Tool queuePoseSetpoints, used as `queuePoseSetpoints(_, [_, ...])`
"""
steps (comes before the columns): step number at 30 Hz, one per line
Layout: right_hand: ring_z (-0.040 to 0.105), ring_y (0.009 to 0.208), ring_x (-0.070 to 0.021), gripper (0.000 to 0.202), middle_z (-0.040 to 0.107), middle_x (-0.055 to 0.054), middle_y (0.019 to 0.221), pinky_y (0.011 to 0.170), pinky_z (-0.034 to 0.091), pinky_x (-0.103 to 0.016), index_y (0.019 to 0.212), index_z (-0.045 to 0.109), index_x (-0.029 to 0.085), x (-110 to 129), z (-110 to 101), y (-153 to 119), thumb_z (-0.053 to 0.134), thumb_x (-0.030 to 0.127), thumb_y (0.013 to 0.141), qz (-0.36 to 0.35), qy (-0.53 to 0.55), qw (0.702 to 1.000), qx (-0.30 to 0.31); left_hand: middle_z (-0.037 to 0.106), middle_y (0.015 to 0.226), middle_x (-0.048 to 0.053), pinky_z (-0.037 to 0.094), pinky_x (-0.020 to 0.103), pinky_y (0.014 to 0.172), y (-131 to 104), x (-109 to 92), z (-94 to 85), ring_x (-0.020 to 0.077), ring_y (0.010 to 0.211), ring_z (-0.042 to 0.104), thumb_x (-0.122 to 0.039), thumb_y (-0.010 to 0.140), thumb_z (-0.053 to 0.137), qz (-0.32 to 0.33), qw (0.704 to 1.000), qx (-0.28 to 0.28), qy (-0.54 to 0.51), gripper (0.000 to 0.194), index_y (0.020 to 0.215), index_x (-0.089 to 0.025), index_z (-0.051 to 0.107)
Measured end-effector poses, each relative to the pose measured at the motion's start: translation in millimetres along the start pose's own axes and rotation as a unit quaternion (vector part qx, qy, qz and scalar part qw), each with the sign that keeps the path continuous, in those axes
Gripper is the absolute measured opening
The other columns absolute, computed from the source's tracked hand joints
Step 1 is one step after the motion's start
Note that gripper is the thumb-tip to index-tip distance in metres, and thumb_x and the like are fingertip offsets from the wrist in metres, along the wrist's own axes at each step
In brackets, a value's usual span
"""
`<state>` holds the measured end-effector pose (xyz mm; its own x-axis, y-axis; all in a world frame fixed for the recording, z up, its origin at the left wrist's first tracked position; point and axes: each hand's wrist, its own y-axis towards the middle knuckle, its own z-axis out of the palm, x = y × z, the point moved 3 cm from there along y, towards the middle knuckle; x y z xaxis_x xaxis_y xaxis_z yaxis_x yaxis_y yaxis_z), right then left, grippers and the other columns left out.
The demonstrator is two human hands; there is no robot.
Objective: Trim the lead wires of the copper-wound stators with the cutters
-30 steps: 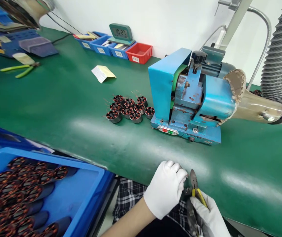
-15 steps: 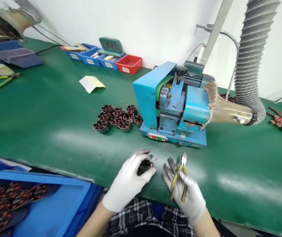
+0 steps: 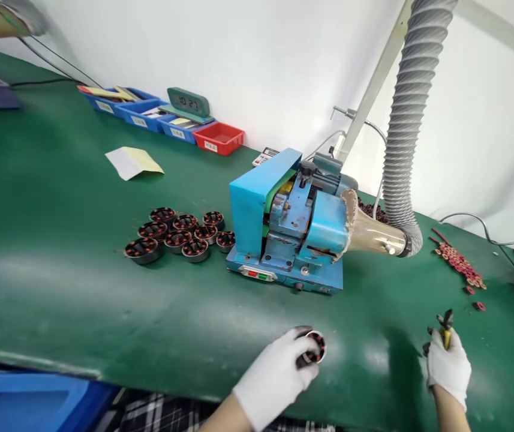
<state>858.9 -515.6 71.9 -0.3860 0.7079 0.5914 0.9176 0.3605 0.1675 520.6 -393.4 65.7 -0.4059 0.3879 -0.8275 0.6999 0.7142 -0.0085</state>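
Near the front of the table (image 3: 171, 318), the left hand (image 3: 279, 373) is pinching a coil (image 3: 322, 344), partly covering it; farther right, the right hand (image 3: 449, 367) is gripping pliers (image 3: 446, 338), mostly hiding them. Near left, a blue bin (image 3: 54, 384) is showing partly.

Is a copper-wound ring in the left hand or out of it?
In it: the left hand curls around one side of the copper-wound ring.

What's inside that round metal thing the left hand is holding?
Inside the round metal part, coppery-red bits and dark gaps show. The left hand curls its gloved fingers over some of the opening, so what lies beneath them is hidden.
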Motion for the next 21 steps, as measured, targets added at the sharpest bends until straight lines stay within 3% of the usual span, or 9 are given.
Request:
queuePoseSetpoints(3, [0.058, 0.081, -0.0317, 0.058, 0.055, -0.02, 0.111, 0.07, 0.045, -0.046, 0.133, 0.042, 0.017, -0.3, 4.5, -10.3, 0.036, 0.043, 0.082, -0.051, -0.097, 0.994, -0.003, 0.044, 0.134, 0.01, 0.049, 0.032, 0.089, 24.0, -17.7, 24.2, 0.0229, 0.11, 0.055, -0.013, 0.066, 0.064, 0.033, 0.999, 0.006, 0.004, 0.054, 0.118, -0.023, 0.051])
queuePoseSetpoints(5, [0.058, 0.089, -0.0323, 0.06, 0.045, -0.022, 0.124, 0.072, 0.046, -0.044, 0.139, 0.032, 0.015, -2.0, 10.7, -12.2, 0.029, 0.042, 0.085, -0.083, -0.162, 0.983, 0.006, 0.033, 0.142, 0.013, 0.043, 0.039, 0.097, 27.6, -16.2, 28.8, 0.0286, 0.122, 0.044, -0.017, 0.066, 0.067, 0.046, 0.998, 0.002, 0.046, 0.063, 0.125, -0.022, 0.045])
queuePoseSetpoints(7, [0.058, 0.091, -0.0357, 0.064, 0.043, -0.027, 0.124, 0.07, 0.046, -0.047, 0.138, 0.033, 0.01, -5.9, 14.4, -8.9, 0.028, 0.046, 0.085, -0.081, -0.205, 0.975, 0.017, 0.039, 0.139, 0.011, 0.04, 0.043, 0.1, 21.9, -6.8, 26.6, 0.0291, 0.124, 0.042, -0.018, 0.067, 0.068, 0.071, 0.994, 0.009, 0.081, 0.051, 0.115, -0.022, 0.052])
queuePoseSetpoints(11, [0.05, 0.1, -0.0487, 0.07, 0.046, -0.031, 0.119, 0.074, 0.038, -0.064, 0.124, 0.051, 0.009, -2.0, 18.2, 0.4, 0.039, 0.059, 0.077, -0.074, -0.229, 0.971, 0.009, 0.058, 0.118, 0.003, 0.042, 0.04, 0.099, -1.6, 17.4, 8.4, 0.024, 0.115, 0.05, -0.013, 0.068, 0.066, 0.138, 0.986, 0.0, 0.097, 0.032, 0.097, -0.023, 0.057])
queuePoseSetpoints(13, [0.049, 0.103, -0.045, 0.059, 0.052, -0.026, 0.116, 0.082, 0.036, -0.063, 0.11, 0.061, 0.012, 13.1, 31.3, -1.2, 0.042, 0.056, 0.076, -0.12, -0.206, 0.971, 0.028, 0.061, 0.112, 0.003, 0.044, 0.037, 0.097, -11.4, 25.5, -2.7, 0.0223, 0.11, 0.053, -0.011, 0.07, 0.064, 0.155, 0.983, -0.026, 0.094, 0.03, 0.096, -0.023, 0.056])
queuePoseSetpoints(16, [0.057, 0.099, -0.0268, 0.041, 0.063, -0.012, 0.103, 0.091, 0.042, -0.039, 0.092, 0.068, 0.02, 48.5, 72.7, -10.5, 0.042, 0.049, 0.079, -0.229, -0.127, 0.959, 0.11, 0.063, 0.104, 0.002, 0.047, 0.033, 0.092, -18.3, 29.7, -14.0, 0.0204, 0.104, 0.056, -0.009, 0.073, 0.06, 0.162, 0.981, -0.061, 0.083, 0.025, 0.094, -0.023, 0.056])
queuePoseSetpoints(18, [0.059, 0.096, -0.0198, 0.041, 0.065, -0.007, 0.102, 0.089, 0.044, -0.029, 0.095, 0.067, 0.022, 72.3, 103.6, -11.5, 0.04, 0.048, 0.08, -0.27, -0.076, 0.949, 0.146, 0.063, 0.103, 0.002, 0.047, 0.033, 0.091, -18.3, 29.2, -16.4, 0.0201, 0.103, 0.057, -0.009, 0.074, 0.059, 0.158, 0.982, -0.072, 0.075, 0.025, 0.094, -0.023, 0.057])
queuePoseSetpoints(21, [0.054, 0.107, -0.0219, 0.051, 0.059, -0.01, 0.117, 0.095, 0.042, -0.033, 0.114, 0.06, 0.016, 97.6, 130.3, -0.7, 0.039, 0.047, 0.079, -0.274, -0.031, 0.951, 0.139, 0.064, 0.101, 0.001, 0.046, 0.033, 0.091, -17.1, 26.6, -14.7, 0.0201, 0.102, 0.057, -0.009, 0.072, 0.061, 0.152, 0.983, -0.083, 0.063, 0.026, 0.093, -0.024, 0.058])
